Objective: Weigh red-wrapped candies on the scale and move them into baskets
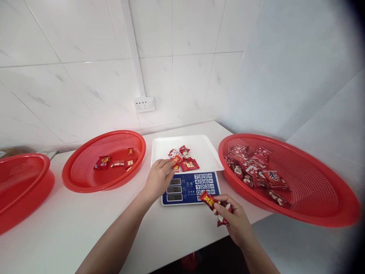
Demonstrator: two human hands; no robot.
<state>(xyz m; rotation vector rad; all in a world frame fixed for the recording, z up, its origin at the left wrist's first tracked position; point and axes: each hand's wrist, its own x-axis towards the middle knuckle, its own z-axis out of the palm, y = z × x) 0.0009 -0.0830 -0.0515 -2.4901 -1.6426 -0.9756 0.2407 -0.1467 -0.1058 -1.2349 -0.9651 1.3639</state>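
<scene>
My left hand [160, 178] is over the front of the white weighing tray [162, 146], its fingers and thumb closed at the edge of a small orange-red snack packet [176, 159]. Other wrapped snacks [190, 165] lie heaped beside it on the tray. In front of the blue scale panel [190, 188], my right hand [235, 219] grips a few wrapped snacks. One is a red packet with yellow lettering [208, 199], its end sticking out past the fingers; red-and-white wrappers [224, 217] show below it, partly hidden by the thumb.
A red perforated basket [319, 190] on the right holds many packets [256, 167] and overhangs the table edge. Left of the scale stands another red basket [82, 163] with several packets. A third red basket [23, 190] is at the far left. A wall socket [144, 104] sits behind.
</scene>
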